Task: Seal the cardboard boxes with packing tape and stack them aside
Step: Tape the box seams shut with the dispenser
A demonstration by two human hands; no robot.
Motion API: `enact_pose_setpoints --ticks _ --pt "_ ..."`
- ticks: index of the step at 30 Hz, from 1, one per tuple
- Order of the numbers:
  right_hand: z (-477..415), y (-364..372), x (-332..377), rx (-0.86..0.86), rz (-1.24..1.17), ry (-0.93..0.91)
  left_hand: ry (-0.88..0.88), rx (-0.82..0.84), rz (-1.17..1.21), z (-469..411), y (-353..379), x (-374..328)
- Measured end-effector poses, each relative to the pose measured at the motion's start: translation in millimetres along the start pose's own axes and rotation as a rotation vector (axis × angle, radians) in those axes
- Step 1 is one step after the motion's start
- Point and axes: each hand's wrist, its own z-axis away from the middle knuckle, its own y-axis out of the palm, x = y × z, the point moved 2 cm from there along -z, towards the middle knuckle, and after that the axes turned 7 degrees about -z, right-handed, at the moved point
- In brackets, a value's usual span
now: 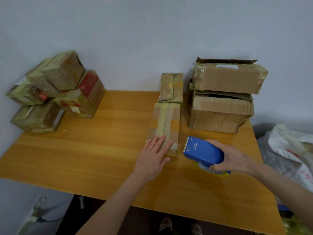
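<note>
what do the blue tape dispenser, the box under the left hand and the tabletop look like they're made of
Blue tape dispenser: looks like painted metal or hard plastic, smooth, with a toothed edge. Box: brown cardboard, glossy yellowish tape along its seam. Tabletop: wood-grain surface, probably laminate or varnished wood, slightly shiny.

Wooden table (84, 150) against a pale wall, carrying cardboard boxes.
A pile of taped boxes (55, 92) sits at its far left; a long narrow box (166, 122) lies mid-table with a smaller box (171, 87) just behind it; at far right, a crumpled larger box (220, 116) bears another.
</note>
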Motion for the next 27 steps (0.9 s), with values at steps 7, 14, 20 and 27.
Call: enact_pose_setpoints --ticks 7,14,20,27 --pt "26 -16 -13 0.041 0.139 0.050 0.012 -0.032 -0.005 -3 3 2" --pt "-11 8 18 0.099 0.472 0.106 0.013 -0.035 -0.026 -2 3 2" --pt "-30 8 32 0.134 0.459 0.142 0.006 -0.045 -0.009 -2 5 1" --pt "-41 2 38 0.160 0.456 0.274 0.004 -0.033 -0.014 -1 2 1"
